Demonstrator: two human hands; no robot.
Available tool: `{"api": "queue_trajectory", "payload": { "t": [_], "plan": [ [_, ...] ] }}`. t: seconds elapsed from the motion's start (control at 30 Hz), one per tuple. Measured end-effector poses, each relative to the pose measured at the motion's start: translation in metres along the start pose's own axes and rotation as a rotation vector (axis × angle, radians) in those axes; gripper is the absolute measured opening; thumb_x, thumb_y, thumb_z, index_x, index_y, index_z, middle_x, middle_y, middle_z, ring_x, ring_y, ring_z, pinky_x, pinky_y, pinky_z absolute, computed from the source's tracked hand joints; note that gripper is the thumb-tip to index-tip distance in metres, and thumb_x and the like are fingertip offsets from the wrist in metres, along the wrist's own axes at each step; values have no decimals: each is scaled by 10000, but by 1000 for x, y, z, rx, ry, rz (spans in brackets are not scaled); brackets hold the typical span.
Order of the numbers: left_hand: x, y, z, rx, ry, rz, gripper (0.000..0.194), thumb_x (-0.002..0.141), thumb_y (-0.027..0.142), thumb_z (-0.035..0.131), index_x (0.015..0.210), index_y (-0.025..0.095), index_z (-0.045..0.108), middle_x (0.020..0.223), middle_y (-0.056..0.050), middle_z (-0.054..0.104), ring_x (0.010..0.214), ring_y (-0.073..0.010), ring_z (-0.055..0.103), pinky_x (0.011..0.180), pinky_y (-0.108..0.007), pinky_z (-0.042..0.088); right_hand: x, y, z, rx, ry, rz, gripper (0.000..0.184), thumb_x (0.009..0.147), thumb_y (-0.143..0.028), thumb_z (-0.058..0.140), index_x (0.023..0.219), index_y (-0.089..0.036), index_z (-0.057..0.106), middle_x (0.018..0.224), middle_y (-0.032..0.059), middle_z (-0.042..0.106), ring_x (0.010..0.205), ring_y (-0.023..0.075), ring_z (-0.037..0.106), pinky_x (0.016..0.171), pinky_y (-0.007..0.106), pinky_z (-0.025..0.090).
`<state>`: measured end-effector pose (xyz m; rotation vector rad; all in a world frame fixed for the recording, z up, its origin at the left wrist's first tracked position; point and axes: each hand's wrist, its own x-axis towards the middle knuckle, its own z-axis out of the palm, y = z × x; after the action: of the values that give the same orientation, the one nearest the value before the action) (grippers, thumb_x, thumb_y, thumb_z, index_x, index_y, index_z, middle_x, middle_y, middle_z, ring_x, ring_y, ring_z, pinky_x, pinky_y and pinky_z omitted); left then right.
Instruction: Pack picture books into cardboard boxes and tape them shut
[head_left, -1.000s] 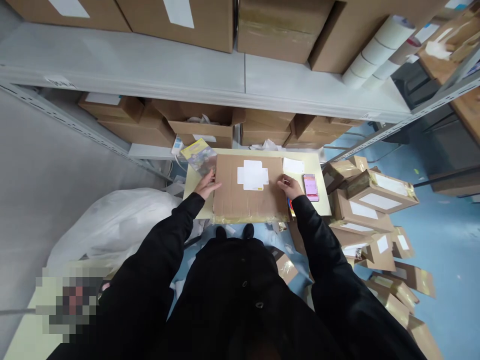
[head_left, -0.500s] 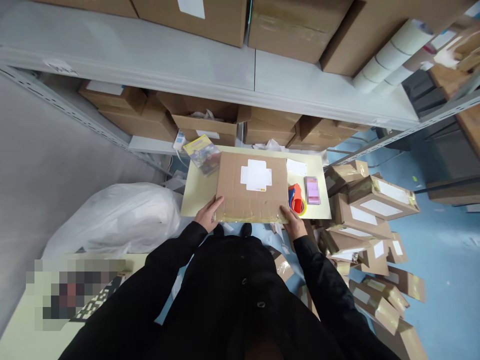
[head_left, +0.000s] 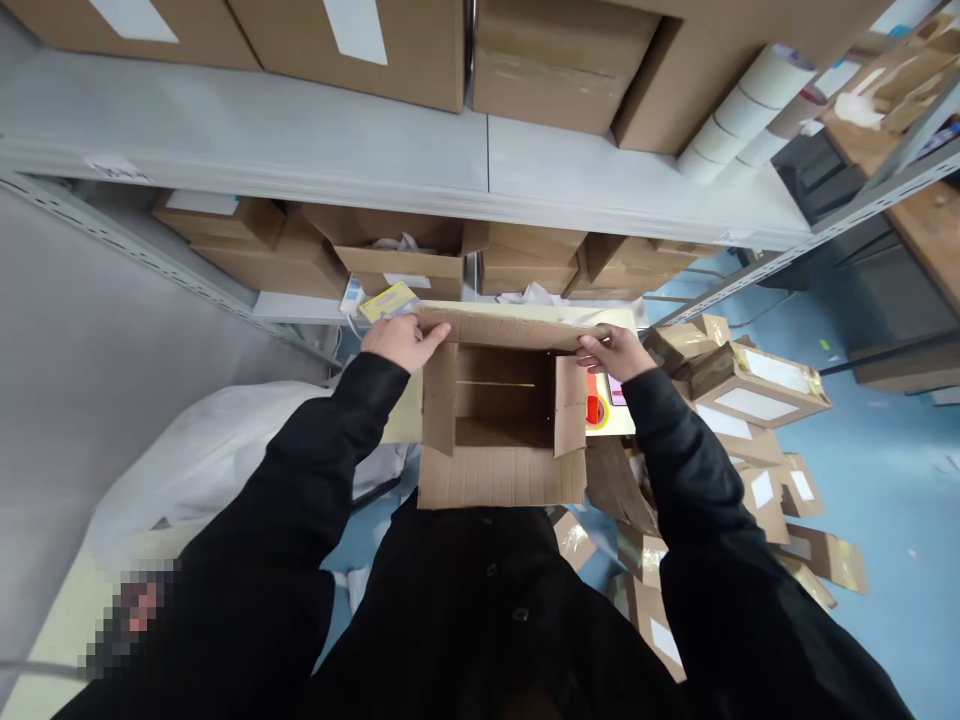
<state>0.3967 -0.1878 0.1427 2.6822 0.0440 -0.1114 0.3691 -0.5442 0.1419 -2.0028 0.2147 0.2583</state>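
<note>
A cardboard box (head_left: 501,478) stands in front of me with its flaps spread and its inside showing, bare as far as I can see. My left hand (head_left: 401,342) grips the far flap at its left corner, thumb on the near face. At the right corner of that same flap, my right hand (head_left: 616,352) pinches the cardboard between thumb and fingers. Partly hidden behind the box and right hand are an orange-red tape dispenser (head_left: 594,405) and a pink item (head_left: 616,390). A yellow-edged printed packet (head_left: 390,300) lies beyond my left hand.
The pale table (head_left: 405,410) carries the box. Metal shelving (head_left: 300,150) with cartons and rolls (head_left: 742,110) rises ahead. Taped parcels (head_left: 757,380) are piled on the floor at right. White plastic wrapping (head_left: 202,450) bulges at left.
The box was closed, label side up, held by its near corners. Now its open side faces up with the flaps apart, and both hands have moved to the far flap.
</note>
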Motion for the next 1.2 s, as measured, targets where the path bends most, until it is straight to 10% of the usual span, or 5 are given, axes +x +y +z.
{"api": "queue_trajectory", "payload": {
  "t": [0.4, 0.7, 0.9, 1.03, 1.2],
  "plan": [
    [-39, 22, 104, -176, -216, -87, 1457, 370, 541, 827, 1473, 105, -19, 1522, -252, -137, 1387, -478, -40, 1010, -649, 279, -5, 46, 91, -387, 266, -231, 1241, 593, -467, 753, 1450, -86, -60, 1479, 288, 189, 1377, 380, 233, 1045, 563, 324],
    [-29, -27, 66, -397, -124, -43, 879, 722, 231, 558, 1478, 127, 123, 1459, -175, 357, 1316, -305, 398, 1090, -434, 328, -31, 41, 48, -740, 93, -301, 796, 684, -21, 468, 1447, -166, 290, 1519, 172, 197, 1376, 309, 294, 1054, 459, 384],
    [-48, -37, 35, -35, 204, 49, 888, 606, 219, 752, 1402, 243, 359, 1564, -129, 72, 1417, -405, 6, 1084, -653, 18, -48, 65, 5, -1054, 148, -275, 548, 732, -80, 539, 1253, -247, 543, 1527, 116, 239, 1404, 411, 132, 1027, 738, 103],
    [-55, -37, 42, 4, 109, 171, 559, 730, 237, 648, 1274, 246, 520, 1512, -134, 277, 1409, -365, 163, 1092, -626, -31, -69, 75, 33, -996, -22, -196, 436, 822, -184, 515, 1255, -234, 535, 1398, 159, 448, 1281, 332, 429, 1049, 567, 292],
    [-69, -55, 87, -159, -156, 141, 953, 660, 552, 656, 1402, 60, 317, 1469, -254, 299, 1357, -394, 291, 1106, -503, 239, -87, 88, 82, -820, 81, -69, 1145, 640, -638, 659, 1472, -74, 110, 1473, 309, 197, 1351, 421, 279, 997, 538, 344]
  ]
}}
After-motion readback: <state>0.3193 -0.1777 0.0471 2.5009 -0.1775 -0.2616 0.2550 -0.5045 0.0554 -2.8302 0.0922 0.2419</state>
